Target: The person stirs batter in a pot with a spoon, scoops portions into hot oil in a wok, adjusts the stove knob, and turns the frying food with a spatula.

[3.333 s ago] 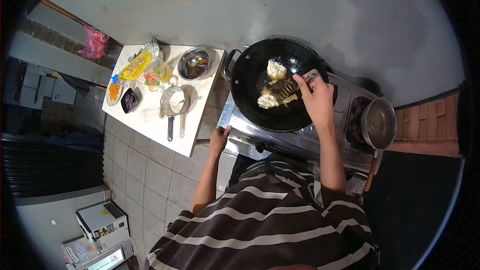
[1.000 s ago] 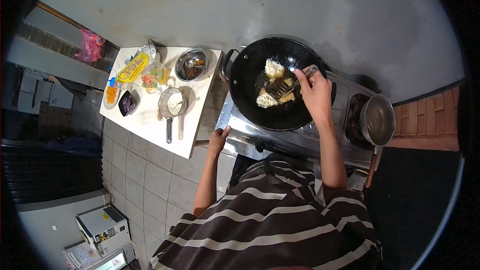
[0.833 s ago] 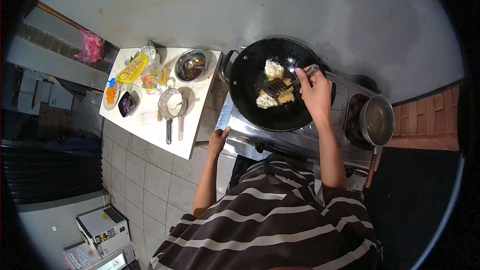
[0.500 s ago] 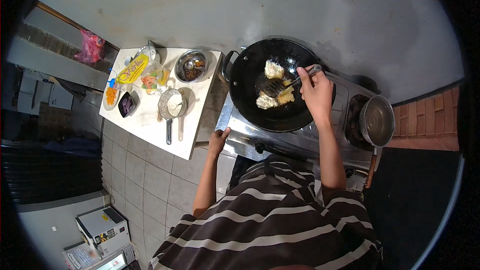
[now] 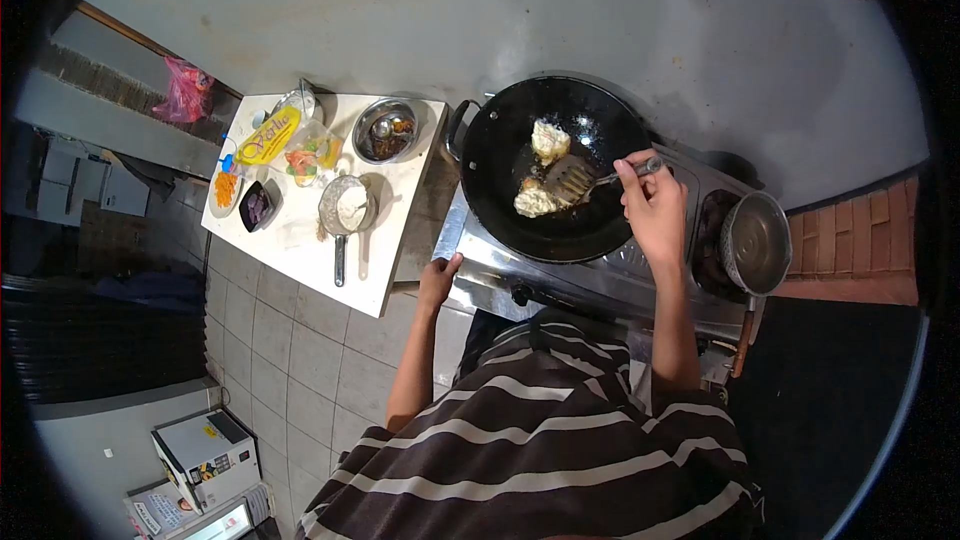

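Note:
My right hand (image 5: pixel 655 215) is closed around the handle of a slotted spatula (image 5: pixel 575 180). The spatula's blade lies in a black wok (image 5: pixel 500 215), over the frying food in its middle. Two pale, egg-like pieces of food show there: one piece (image 5: pixel 550 142) toward the wall, browned at its lower edge, and another piece (image 5: pixel 534 202) nearer me, partly beside the blade. Down at the left corner of the metal gas stove (image 5: pixel 480 265), my left hand (image 5: pixel 438 280) grips the edge with its thumb on top; its other fingers are mostly hidden.
Right of the wok, a saucepan (image 5: pixel 755 240) with a wooden handle sits on the other burner. On the white table (image 5: pixel 300 260) at left are a steel bowl (image 5: pixel 385 130), a pot of white flour-like stuff (image 5: pixel 350 208), a yellow-labelled bag (image 5: pixel 272 135) and a dark dish (image 5: pixel 256 208).
My right hand has moved right and slightly toward me with the spatula. The blade has turned flatter and shifted right, now covering the yellowish food that showed before. My left hand stays put.

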A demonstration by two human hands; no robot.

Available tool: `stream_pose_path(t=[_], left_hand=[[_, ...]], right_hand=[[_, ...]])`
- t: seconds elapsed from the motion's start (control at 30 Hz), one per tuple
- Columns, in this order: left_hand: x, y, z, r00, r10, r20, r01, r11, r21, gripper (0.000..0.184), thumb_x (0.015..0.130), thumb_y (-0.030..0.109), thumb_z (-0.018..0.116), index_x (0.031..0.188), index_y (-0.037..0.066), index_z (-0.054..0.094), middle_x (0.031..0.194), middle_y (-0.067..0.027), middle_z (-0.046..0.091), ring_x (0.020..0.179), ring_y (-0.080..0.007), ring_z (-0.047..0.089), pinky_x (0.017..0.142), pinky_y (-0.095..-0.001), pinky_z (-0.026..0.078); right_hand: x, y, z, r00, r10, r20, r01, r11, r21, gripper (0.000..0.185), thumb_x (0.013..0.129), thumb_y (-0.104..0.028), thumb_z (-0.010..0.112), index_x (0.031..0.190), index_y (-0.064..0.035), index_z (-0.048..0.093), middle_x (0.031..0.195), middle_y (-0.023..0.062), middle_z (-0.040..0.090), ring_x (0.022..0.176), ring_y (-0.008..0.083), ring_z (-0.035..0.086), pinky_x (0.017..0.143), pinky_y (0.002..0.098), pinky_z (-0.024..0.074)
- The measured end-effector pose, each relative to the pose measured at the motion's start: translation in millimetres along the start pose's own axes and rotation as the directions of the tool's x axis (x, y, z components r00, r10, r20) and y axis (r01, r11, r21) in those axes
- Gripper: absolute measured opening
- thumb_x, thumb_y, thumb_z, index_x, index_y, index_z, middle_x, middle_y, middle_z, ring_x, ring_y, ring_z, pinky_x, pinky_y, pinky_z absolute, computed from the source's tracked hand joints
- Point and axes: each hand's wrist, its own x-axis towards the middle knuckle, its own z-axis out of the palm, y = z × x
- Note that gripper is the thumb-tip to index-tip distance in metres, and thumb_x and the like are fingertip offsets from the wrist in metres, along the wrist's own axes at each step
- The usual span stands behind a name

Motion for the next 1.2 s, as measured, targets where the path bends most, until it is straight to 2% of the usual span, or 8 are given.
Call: stream_pose_path(t=[0.1, 0.3, 0.37, 0.6, 0.77, 1.03, 1.13, 1.2], left_hand=[[-1, 3, 0, 1.0, -0.007, -0.014, 0.008, 1.0, 0.01, 0.065, 0.086, 0.058, 0.064, 0.078, -0.007, 0.064, 0.069, -0.0195, 0.063, 0.067, -0.0229, 0.06, 0.066, -0.0397, 0.047], [-3, 6, -1, 1.0, 0.016, -0.018, -0.015, 0.999, 0.035, 0.064, 0.086, 0.057, 0.064, 0.078, -0.007, 0.064, 0.069, -0.02, 0.062, 0.066, -0.0228, 0.06, 0.065, -0.0405, 0.046], [-6, 12, 1, 0.997, 0.045, -0.055, -0.044, 0.999, 0.023, 0.062, 0.086, 0.055, 0.066, 0.08, -0.007, 0.063, 0.07, -0.0205, 0.063, 0.067, -0.0242, 0.061, 0.065, -0.0407, 0.047], [-32, 62, -7, 0.959, 0.191, -0.211, -0.136, 0.96, 0.246, 0.042, 0.086, 0.037, 0.071, 0.088, -0.003, 0.059, 0.077, -0.0215, 0.064, 0.073, -0.037, 0.064, 0.067, -0.0425, 0.048], [-41, 81, -2, 0.947, 0.264, -0.182, -0.209, 0.939, 0.274, 0.026, 0.088, 0.027, 0.067, 0.091, 0.002, 0.061, 0.086, -0.0184, 0.067, 0.079, -0.0375, 0.065, 0.068, -0.046, 0.049], [-38, 90, -7, 0.973, 0.198, -0.12, -0.141, 0.918, 0.371, 0.027, 0.084, 0.028, 0.07, 0.089, 0.004, 0.059, 0.089, -0.0164, 0.066, 0.086, -0.0387, 0.064, 0.07, -0.0495, 0.048], [-34, 91, 0, 0.978, 0.162, -0.132, -0.095, 0.908, 0.409, 0.028, 0.084, 0.028, 0.071, 0.09, 0.004, 0.058, 0.091, -0.017, 0.066, 0.088, -0.0406, 0.063, 0.071, -0.0511, 0.048], [-35, 93, 1, 0.978, 0.145, -0.151, -0.067, 0.899, 0.432, 0.029, 0.083, 0.028, 0.071, 0.09, 0.004, 0.057, 0.093, -0.0175, 0.066, 0.089, -0.0415, 0.063, 0.072, -0.0518, 0.048]], right_hand=[[-7, 4, -5, 0.998, -0.055, 0.028, 0.057, 0.996, -0.063, 0.016, 0.092, -0.015, 0.066, 0.086, -0.0012, 0.062, 0.057, 0.0029, 0.055, 0.051, 0.0059, 0.05, 0.05, 0.0242, 0.0385], [-27, 13, -17, 0.995, -0.075, -0.07, 0.079, 0.995, 0.058, 0.015, 0.094, -0.014, 0.063, 0.085, -0.0015, 0.06, 0.059, 0.001, 0.056, 0.05, 0.0044, 0.051, 0.047, 0.0225, 0.0384], [-37, 17, -21, 0.986, 0.106, -0.125, -0.061, 0.947, 0.317, 0.014, 0.096, -0.014, 0.059, 0.088, -0.0031, 0.056, 0.058, 0.0002, 0.055, 0.047, 0.0044, 0.05, 0.042, 0.0206, 0.0369], [-47, 25, -33, 0.976, 0.198, -0.095, -0.135, 0.881, 0.453, 0.012, 0.098, -0.016, 0.054, 0.094, -0.0042, 0.054, 0.058, 0.0024, 0.053, 0.043, 0.0061, 0.047, 0.037, 0.0205, 0.0328], [-49, 27, -35, 0.957, 0.266, -0.119, -0.199, 0.894, 0.401, 0.019, 0.099, -0.021, 0.054, 0.091, -0.0042, 0.057, 0.056, 0.0006, 0.05, 0.043, 0.0063, 0.047, 0.036, 0.0209, 0.0314], [-56, 27, -21, 0.974, 0.187, -0.128, -0.131, 0.926, 0.353, 0.026, 0.1, -0.025, 0.053, 0.085, -0.0042, 0.058, 0.056, -0.0011, 0.048, 0.044, 0.0055, 0.046, 0.037, 0.0204, 0.0307], [-65, 12, -9, 0.982, 0.179, -0.057, -0.148, 0.925, 0.351, 0.019, 0.098, -0.017, 0.055, 0.093, -0.0017, 0.063, 0.062, 0.0006, 0.054, 0.05, 0.0064, 0.052, 0.046, 0.0233, 0.0402], [-68, 4, -2, 0.996, 0.069, -0.051, -0.06, 0.985, 0.162, 0.016, 0.097, -0.013, 0.055, 0.101, -0.0033, 0.066, 0.071, 0.0036, 0.06, 0.054, 0.0068, 0.056, 0.05, 0.0229, 0.0445]])
